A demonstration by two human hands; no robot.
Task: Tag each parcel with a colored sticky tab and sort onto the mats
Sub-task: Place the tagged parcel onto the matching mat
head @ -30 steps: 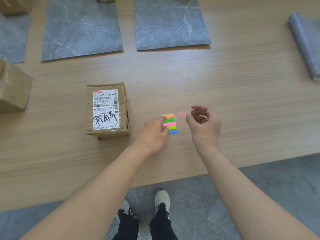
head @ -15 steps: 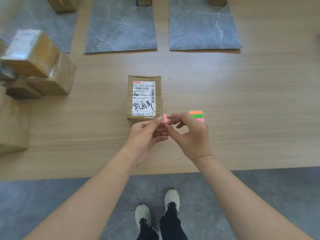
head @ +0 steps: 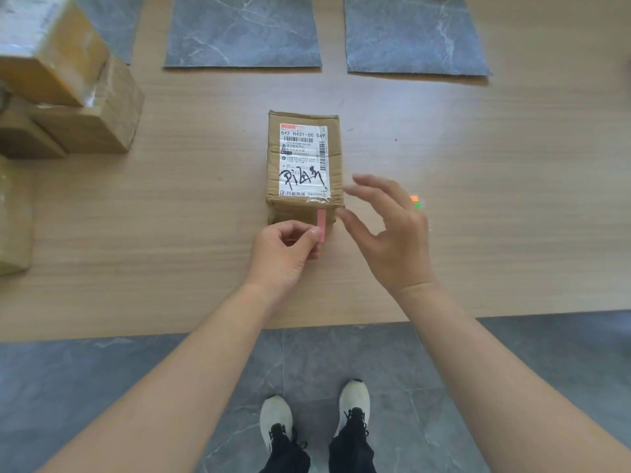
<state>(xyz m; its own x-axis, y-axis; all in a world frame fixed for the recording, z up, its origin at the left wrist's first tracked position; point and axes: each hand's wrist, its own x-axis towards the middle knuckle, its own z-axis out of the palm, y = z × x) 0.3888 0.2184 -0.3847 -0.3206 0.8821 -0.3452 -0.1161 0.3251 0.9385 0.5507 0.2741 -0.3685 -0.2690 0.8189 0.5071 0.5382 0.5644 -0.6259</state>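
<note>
Two bare hands are working at the near end of a cardboard parcel lying on the wooden table. The left hand is pinching the lower end of a pink sticky tab between thumb and forefinger, with the remaining fingers curled into the palm. The tab is standing vertically, its upper end lying against the parcel's near face just below the top edge; whether it is already adhering there cannot be determined. The right hand is hovering just to the right of the tab with fingers spread and holding nothing, its fingertips near the parcel's near right corner.

The parcel is carrying a white shipping label with barcodes and a black handwritten scrawl; the small print is too fine to read. Behind the right hand, the pad of colored tabs is almost entirely hidden, with only an orange and a green edge showing.

Farther back, two grey marbled mats are lying side by side, their far edges cut off by the frame. At the left edge, several more taped cardboard boxes are stacked, partly cropped. Below the table edge, white shoes are standing on a grey floor.
</note>
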